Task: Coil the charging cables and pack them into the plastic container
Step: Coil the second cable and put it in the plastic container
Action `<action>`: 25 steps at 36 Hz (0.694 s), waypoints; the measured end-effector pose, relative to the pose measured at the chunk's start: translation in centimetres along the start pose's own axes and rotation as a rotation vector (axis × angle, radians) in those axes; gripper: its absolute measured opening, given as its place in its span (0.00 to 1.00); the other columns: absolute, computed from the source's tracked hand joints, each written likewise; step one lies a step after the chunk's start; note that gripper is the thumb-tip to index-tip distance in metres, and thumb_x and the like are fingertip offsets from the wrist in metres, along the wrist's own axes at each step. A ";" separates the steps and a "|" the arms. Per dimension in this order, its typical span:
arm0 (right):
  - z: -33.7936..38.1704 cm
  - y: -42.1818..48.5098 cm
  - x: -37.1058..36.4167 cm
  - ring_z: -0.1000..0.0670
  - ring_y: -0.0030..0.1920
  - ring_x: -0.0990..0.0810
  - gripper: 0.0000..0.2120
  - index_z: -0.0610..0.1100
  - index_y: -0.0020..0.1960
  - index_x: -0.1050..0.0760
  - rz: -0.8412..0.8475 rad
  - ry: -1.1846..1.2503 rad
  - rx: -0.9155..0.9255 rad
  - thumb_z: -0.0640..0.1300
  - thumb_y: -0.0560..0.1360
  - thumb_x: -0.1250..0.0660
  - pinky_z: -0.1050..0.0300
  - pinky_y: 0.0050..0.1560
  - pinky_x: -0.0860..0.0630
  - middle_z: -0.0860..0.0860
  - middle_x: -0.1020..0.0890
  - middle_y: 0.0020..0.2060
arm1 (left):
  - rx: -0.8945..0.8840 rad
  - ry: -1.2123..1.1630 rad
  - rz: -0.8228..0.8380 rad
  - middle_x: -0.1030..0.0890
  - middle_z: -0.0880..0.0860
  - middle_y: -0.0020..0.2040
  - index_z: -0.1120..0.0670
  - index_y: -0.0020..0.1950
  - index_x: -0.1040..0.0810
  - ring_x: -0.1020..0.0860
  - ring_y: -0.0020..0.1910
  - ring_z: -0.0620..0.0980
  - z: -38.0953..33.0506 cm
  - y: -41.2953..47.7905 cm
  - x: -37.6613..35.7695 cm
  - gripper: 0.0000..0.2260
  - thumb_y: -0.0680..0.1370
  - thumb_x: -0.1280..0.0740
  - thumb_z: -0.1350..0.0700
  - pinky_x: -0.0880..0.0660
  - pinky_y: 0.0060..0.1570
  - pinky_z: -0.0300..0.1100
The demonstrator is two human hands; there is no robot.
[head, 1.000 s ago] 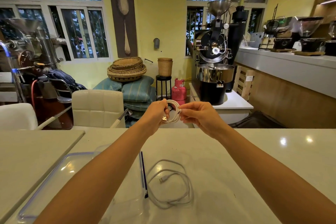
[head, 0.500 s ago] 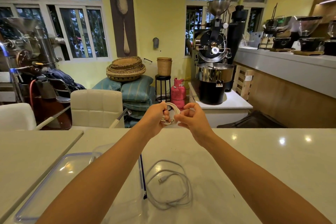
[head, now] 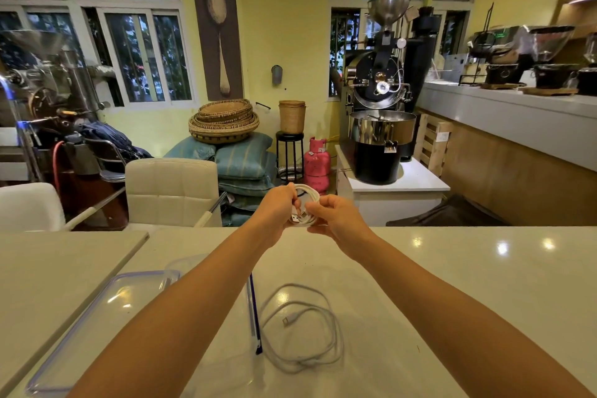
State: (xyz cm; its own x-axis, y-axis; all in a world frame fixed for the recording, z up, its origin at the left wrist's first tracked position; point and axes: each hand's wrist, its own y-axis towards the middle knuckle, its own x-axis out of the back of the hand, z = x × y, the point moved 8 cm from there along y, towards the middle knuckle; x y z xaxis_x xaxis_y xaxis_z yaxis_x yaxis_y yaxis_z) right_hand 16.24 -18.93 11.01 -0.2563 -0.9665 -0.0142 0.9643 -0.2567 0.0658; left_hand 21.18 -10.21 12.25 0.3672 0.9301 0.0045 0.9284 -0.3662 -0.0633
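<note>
A white charging cable wound into a small coil (head: 307,203) is held in the air over the far edge of the white counter. My left hand (head: 277,208) grips its left side, with the USB plug sticking out below the fingers. My right hand (head: 332,216) pinches the coil's right side. A second white cable (head: 302,328) lies in loose loops on the counter near me. The clear plastic container (head: 223,362) sits to its left, mostly hidden under my left forearm; its blue-edged rim (head: 253,317) shows. The clear lid (head: 106,307) lies further left.
The white counter (head: 468,284) stretches right and a second tabletop (head: 48,271) adjoins at the left. Beyond the counter stand white chairs (head: 171,191), stacked cushions, a pink gas cylinder (head: 316,165) and a coffee roaster (head: 381,126).
My right hand has moved left and closed in on the coil, which now sits tighter between both hands. The cable on the counter has not moved.
</note>
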 end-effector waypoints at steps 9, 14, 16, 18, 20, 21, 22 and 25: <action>-0.2 0.7 0.5 0.53 0.32 0.27 0.10 0.44 0.36 0.32 -0.084 -0.221 -0.003 0.37 0.74 0.35 0.63 0.30 0.29 0.48 0.25 0.32 | -0.055 0.301 -0.008 0.34 0.52 0.31 0.55 0.33 0.35 0.37 0.30 0.47 0.1 0.1 0.6 0.17 0.81 0.49 0.55 0.41 0.32 0.39; 0.0 0.7 0.8 0.52 0.30 0.30 0.10 0.42 0.38 0.34 -0.161 -0.356 0.014 0.34 0.73 0.35 0.62 0.28 0.32 0.48 0.29 0.32 | -0.053 0.278 0.053 0.34 0.53 0.30 0.55 0.33 0.34 0.36 0.29 0.47 0.2 -0.4 0.2 0.16 0.81 0.48 0.56 0.37 0.33 0.38; -0.1 0.7 0.8 0.52 0.30 0.29 0.12 0.43 0.36 0.36 -0.169 -0.355 0.004 0.32 0.72 0.35 0.61 0.28 0.32 0.48 0.29 0.32 | -0.063 0.280 0.077 0.34 0.53 0.30 0.55 0.33 0.33 0.35 0.29 0.47 0.1 -0.6 0.2 0.15 0.80 0.47 0.58 0.36 0.33 0.38; -0.3 0.7 0.8 0.51 0.31 0.28 0.12 0.42 0.36 0.35 -0.154 -0.324 -0.017 0.31 0.71 0.35 0.62 0.29 0.29 0.48 0.28 0.32 | -0.080 0.291 0.089 0.33 0.52 0.29 0.55 0.33 0.32 0.34 0.29 0.47 0.0 -0.7 0.4 0.15 0.79 0.46 0.59 0.35 0.33 0.38; -0.5 0.6 0.6 0.52 0.32 0.26 0.10 0.41 0.36 0.33 -0.140 -0.280 -0.038 0.31 0.71 0.34 0.62 0.30 0.28 0.48 0.27 0.32 | -0.091 0.300 0.092 0.33 0.52 0.29 0.55 0.33 0.30 0.34 0.29 0.47 -0.1 -0.7 0.6 0.14 0.79 0.46 0.59 0.35 0.33 0.38; -0.6 0.6 0.5 0.52 0.32 0.26 0.09 0.40 0.38 0.31 -0.138 -0.262 -0.043 0.31 0.71 0.34 0.63 0.29 0.27 0.48 0.27 0.32 | -0.095 0.306 0.090 0.33 0.52 0.29 0.55 0.34 0.30 0.34 0.29 0.47 -0.1 -0.7 0.7 0.14 0.79 0.45 0.59 0.35 0.33 0.38; -0.6 0.6 0.4 0.52 0.32 0.26 0.07 0.38 0.40 0.30 -0.136 -0.243 -0.047 0.31 0.71 0.33 0.63 0.29 0.27 0.47 0.27 0.32 | -0.100 0.313 0.087 0.33 0.52 0.29 0.56 0.34 0.30 0.34 0.29 0.47 -0.1 -0.7 0.8 0.14 0.79 0.45 0.59 0.35 0.32 0.38; -0.7 0.5 0.0 0.52 0.33 0.24 0.06 0.39 0.40 0.30 -0.095 -0.160 -0.053 0.33 0.72 0.33 0.64 0.30 0.24 0.47 0.25 0.33 | -0.115 0.316 0.080 0.32 0.53 0.28 0.56 0.34 0.29 0.34 0.28 0.47 -0.2 -0.6 1.3 0.15 0.80 0.45 0.58 0.34 0.32 0.38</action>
State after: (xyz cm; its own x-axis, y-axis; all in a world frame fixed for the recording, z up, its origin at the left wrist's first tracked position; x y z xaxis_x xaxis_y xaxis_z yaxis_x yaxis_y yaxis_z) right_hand 16.73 -19.07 10.34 -0.3497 -0.9261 0.1417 0.9363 -0.3506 0.0196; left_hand 21.12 -8.74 12.44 0.4221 0.8504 0.3140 0.8897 -0.4551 0.0365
